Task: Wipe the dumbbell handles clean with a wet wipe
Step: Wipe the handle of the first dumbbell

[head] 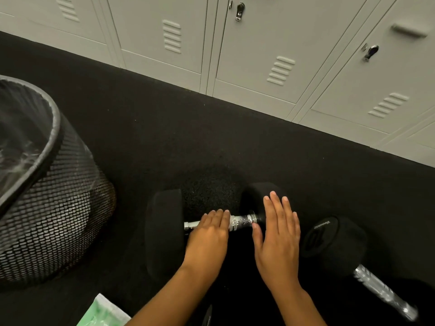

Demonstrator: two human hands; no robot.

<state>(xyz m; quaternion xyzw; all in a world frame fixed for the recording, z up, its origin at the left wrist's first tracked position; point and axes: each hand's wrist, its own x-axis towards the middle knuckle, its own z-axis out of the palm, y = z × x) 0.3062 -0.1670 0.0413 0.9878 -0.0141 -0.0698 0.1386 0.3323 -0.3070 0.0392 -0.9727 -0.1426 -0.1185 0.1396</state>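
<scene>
The pack of wet wipes (pixel 103 312) is cut off by the bottom edge, only a green and white corner showing on the floor (pixel 164 137). The mesh bin (pixel 54 215) is cut by the left edge, and its clear liner hides whatever lies inside. A second dumbbell (pixel 348 250) runs off toward the lower right corner, its far head out of view. No wipe can be made out under either hand.

The near dumbbell (pixel 242 222) lies on the black floor in front of the grey lockers (pixel 270 55), its long axis running left to right and tilted slightly up toward the right. One black head stands beside the bin, the other points toward the second dumbbell. Its chrome handle shows only in a short stretch between the hands.

The left hand (pixel 208 234) lies over the left part of the handle, fingers straight and together, not curled round it as far as can be seen. The right hand (pixel 277 234) rests flat with fingers straight over the right head, thumb near the handle's end.

The second dumbbell's axis runs diagonally from upper left to lower right.
</scene>
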